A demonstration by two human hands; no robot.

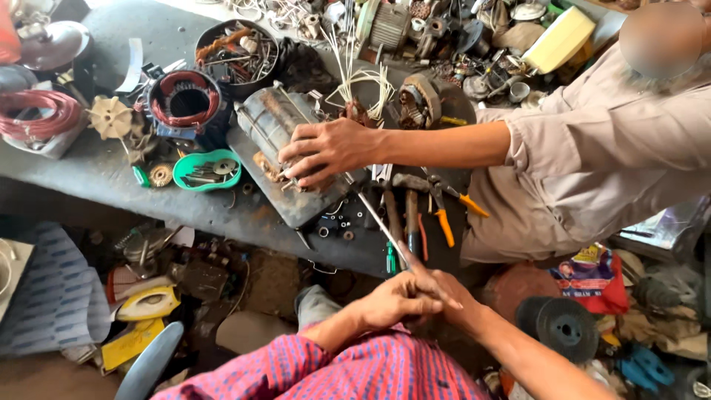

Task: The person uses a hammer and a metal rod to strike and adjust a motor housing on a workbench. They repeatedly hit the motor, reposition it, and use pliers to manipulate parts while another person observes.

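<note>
Here, your left hand [396, 300] and right hand [452, 296] clasp a thin rod [378, 218]; it could slip against the co-worker's hand [326, 152] steadying the motor stator [278, 122].

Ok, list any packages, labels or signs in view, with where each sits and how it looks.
Printed bag: on the floor at right, below the co-worker's sleeve, crumpled, red with blue and yellow print.
Cream box: top right among the clutter, oblong, pale yellow, tilted.
Green tray: on the bench left of the motor, oval, holding small metal parts.
No screens or signs.
</note>
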